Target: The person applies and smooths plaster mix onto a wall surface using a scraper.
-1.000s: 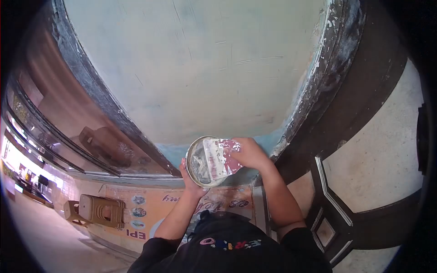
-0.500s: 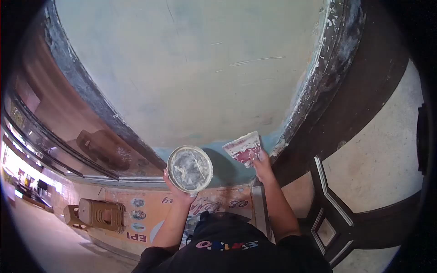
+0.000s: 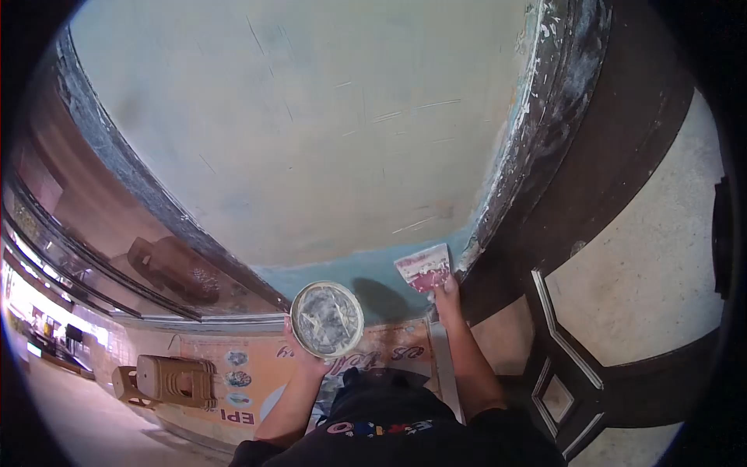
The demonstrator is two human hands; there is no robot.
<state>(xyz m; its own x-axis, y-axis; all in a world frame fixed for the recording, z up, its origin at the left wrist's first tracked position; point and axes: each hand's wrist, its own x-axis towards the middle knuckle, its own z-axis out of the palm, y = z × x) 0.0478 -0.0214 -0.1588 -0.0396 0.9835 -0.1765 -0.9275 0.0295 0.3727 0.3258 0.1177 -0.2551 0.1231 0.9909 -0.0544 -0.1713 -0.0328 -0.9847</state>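
A round tub lid [image 3: 327, 319], pale-rimmed and smeared with greyish-white filler inside, rests in my left hand [image 3: 307, 354], whose fingers grip its lower left edge. My right hand [image 3: 446, 297] is closed on a wide putty knife [image 3: 424, 267]; its reddish blade carries white filler, mostly along the upper edge. Both are held in front of the wall panel [image 3: 311, 156], which is pale greenish-beige with several scratch-like marks and a blue strip along its bottom. The knife overlaps the panel's lower right corner in this view.
A dark, paint-flecked frame [image 3: 537, 109] edges the panel on the right, with brown woodwork beyond. Below lies an orange printed banner [image 3: 264, 366]. Stacked brown plastic chairs [image 3: 175, 381] stand at lower left, near a glass pane [image 3: 117, 226].
Both hands, with the lid and the putty knife, sit lower in view, and the knife is slightly farther right. The wall has shifted a little left as the view turned.
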